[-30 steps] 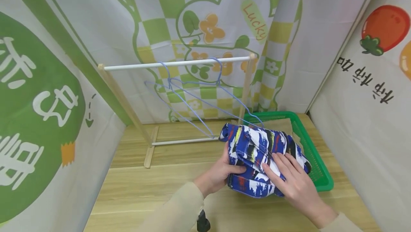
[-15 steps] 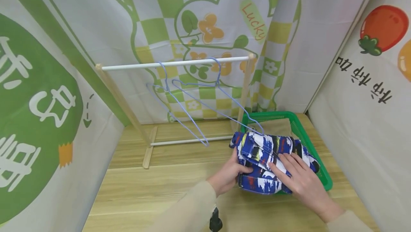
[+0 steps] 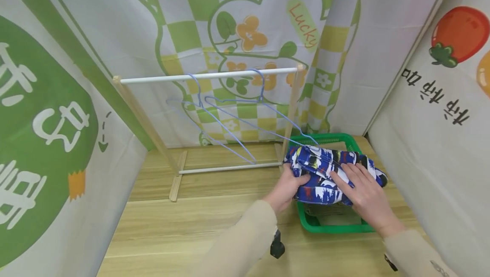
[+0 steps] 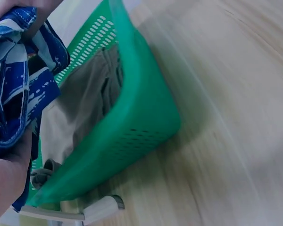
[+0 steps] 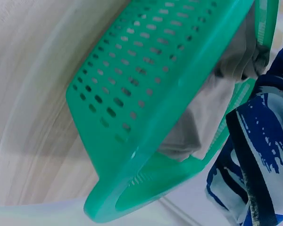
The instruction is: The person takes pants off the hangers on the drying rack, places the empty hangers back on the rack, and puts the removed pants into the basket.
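Observation:
A folded garment (image 3: 325, 194) with a blue, white, black and red print is up over the green basket (image 3: 333, 229). My left hand (image 3: 285, 187) grips its left edge, thumb on top and fingers underneath. Over the right part of the fold lies my right hand (image 3: 367, 196), its fingers fairly straight on the cloth. In the left wrist view the printed cloth (image 4: 14, 89) hangs beside the basket's rim, with the left hand (image 4: 9, 181) below it. Inside the basket lies a grey-brown cloth (image 5: 188, 132), partly hidden by the garment in the head view.
A wooden rack with a white rail (image 3: 218, 75) stands at the back, carrying two lilac wire hangers (image 3: 229, 131). The right hanger's lower end reaches the garment in the head view. Wood-grain tabletop (image 3: 183, 230) lies in front; printed curtain (image 3: 191, 43) closes the back.
Both hands have carried the folded garment right and away from me, over the basket. More of the basket's near side now shows. The left hanger has swung slightly.

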Demonstrator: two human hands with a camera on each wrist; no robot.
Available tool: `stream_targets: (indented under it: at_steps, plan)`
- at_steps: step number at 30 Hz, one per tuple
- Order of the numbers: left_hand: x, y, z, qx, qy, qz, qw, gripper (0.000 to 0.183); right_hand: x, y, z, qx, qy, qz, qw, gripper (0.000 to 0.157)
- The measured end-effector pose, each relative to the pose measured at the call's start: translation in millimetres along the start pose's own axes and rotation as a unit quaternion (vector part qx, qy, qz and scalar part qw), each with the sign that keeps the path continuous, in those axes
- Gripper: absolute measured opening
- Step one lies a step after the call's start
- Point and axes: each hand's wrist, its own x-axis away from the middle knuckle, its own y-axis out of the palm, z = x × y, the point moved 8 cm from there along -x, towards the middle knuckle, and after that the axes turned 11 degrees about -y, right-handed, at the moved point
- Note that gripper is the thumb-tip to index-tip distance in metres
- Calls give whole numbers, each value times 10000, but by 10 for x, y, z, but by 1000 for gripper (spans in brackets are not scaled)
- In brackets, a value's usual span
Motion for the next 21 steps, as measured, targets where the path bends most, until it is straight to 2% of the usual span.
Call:
stream_targets:
  at_steps: [4, 8, 11, 13, 16, 21]
  plan:
    - [-83, 48, 67, 258, 44, 48, 9996, 63, 41, 44, 132, 107, 80, 2, 9999, 95]
    - [-120, 86, 87, 738, -149, -199, 9970, 77, 51, 108, 242, 193, 168, -188, 9995, 99]
    - [-143, 125, 69, 1157, -304, -418, 9919, 89, 36, 158, 306, 259, 188, -397, 9987, 104]
    - [-171, 149, 51, 1403, -340, -451, 9885, 92, 46, 199, 352, 290, 236, -583, 9976, 103]
    - [-224, 175, 38, 1640, -245, -363, 9855, 91, 91, 251, 418, 326, 335, -736, 9962, 99]
    - [-275, 196, 28, 1695, -53, -267, 9852, 78, 144, 326, 507, 327, 395, -725, 9961, 103]
